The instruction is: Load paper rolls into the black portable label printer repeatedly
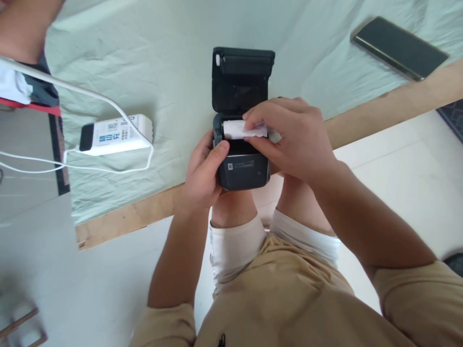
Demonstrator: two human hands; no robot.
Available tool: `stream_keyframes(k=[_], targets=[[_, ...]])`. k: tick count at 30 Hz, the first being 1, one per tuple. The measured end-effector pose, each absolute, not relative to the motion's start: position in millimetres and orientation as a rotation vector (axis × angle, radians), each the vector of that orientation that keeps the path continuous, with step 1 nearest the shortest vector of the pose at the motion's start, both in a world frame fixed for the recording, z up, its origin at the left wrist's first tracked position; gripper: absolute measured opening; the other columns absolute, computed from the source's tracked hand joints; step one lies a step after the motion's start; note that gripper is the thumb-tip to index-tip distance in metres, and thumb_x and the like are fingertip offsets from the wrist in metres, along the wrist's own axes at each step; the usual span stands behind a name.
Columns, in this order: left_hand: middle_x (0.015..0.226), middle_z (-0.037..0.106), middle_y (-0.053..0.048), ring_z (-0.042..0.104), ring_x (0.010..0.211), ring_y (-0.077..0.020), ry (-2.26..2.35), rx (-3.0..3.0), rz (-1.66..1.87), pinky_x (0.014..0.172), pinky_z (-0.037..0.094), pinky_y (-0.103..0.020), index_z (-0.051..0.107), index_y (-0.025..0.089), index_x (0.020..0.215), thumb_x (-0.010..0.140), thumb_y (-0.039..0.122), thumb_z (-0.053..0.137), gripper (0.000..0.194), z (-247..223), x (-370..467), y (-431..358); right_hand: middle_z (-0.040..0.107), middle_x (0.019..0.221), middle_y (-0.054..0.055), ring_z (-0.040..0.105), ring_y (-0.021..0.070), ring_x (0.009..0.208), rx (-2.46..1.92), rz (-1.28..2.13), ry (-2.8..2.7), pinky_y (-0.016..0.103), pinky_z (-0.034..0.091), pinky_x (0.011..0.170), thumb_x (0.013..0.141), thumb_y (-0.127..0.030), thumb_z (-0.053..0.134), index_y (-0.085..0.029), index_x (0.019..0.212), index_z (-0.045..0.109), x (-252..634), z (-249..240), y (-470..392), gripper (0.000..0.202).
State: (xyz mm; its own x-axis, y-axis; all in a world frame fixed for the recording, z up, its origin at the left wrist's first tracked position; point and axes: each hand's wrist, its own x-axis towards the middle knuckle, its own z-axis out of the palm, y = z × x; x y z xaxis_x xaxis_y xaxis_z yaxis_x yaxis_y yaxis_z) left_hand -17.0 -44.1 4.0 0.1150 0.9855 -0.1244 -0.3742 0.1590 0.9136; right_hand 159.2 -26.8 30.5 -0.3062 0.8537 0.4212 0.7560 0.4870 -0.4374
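Note:
A small black label printer (243, 172) is at the table's front edge, its lid (240, 84) swung up and back. Inside its bay lies a white paper roll (234, 130). My left hand (204, 168) grips the printer's left side, thumb on the rim by the bay. Over the bay's right end, my right hand (289, 130) has its thumb and fingers closed on the paper roll. My palm hides the printer's right side.
A white power bank (119, 135) with white cables lies to the left on the green cloth (173, 62). A dark phone (400, 47) rests at the upper right. Another person's arm (27, 29) reaches in at the upper left. The table's wooden edge (130, 215) runs in front of my legs.

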Motion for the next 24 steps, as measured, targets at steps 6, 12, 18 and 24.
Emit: stream_keyframes(k=[6,12,18,24], targets=[[0.092,0.078,-0.004,0.074,0.111,-0.024,0.881,0.84,1.196,0.089,0.062,-0.029,0.075,0.018,0.097,0.093,0.025,0.066,0.011,4.9,-16.3,-44.2,0.078,0.102,0.0,0.073,0.0249,0.098,-1.219,0.207,-2.046,0.044,0.052,0.087,0.087,-0.017,0.058,-0.029,0.088,0.064,161.7,28.9,-28.0,0.014],[0.089,0.078,-0.004,0.074,0.114,-0.0257,0.91,0.83,1.202,0.091,0.063,-0.031,0.074,0.019,0.103,0.093,0.026,0.066,0.014,4.7,-15.1,-45.0,0.075,0.093,0.0,0.068,0.0235,0.092,-1.213,0.174,-1.906,0.041,0.055,0.086,0.086,-0.013,0.056,-0.03,0.082,0.06,156.6,42.9,-35.6,0.019],[0.093,0.076,-0.005,0.072,0.115,-0.0245,0.797,0.865,1.221,0.092,0.061,-0.03,0.072,0.019,0.096,0.096,0.035,0.063,0.019,1.5,-15.8,-44.2,0.073,0.087,0.002,0.067,0.0212,0.081,-1.031,0.09,-1.958,0.038,0.051,0.074,0.089,-0.015,0.06,-0.026,0.083,0.065,154.6,25.6,-46.0,0.014],[0.09,0.073,-0.001,0.073,0.087,-0.0191,0.848,0.935,1.144,0.074,0.061,-0.027,0.068,0.021,0.104,0.073,0.026,0.085,0.036,-3.7,-22.0,-41.8,0.073,0.09,0.003,0.068,0.0211,0.086,-0.874,0.072,-1.962,0.04,0.052,0.078,0.094,-0.026,0.064,-0.024,0.09,0.067,154.2,-2.2,-56.3,0.005]])
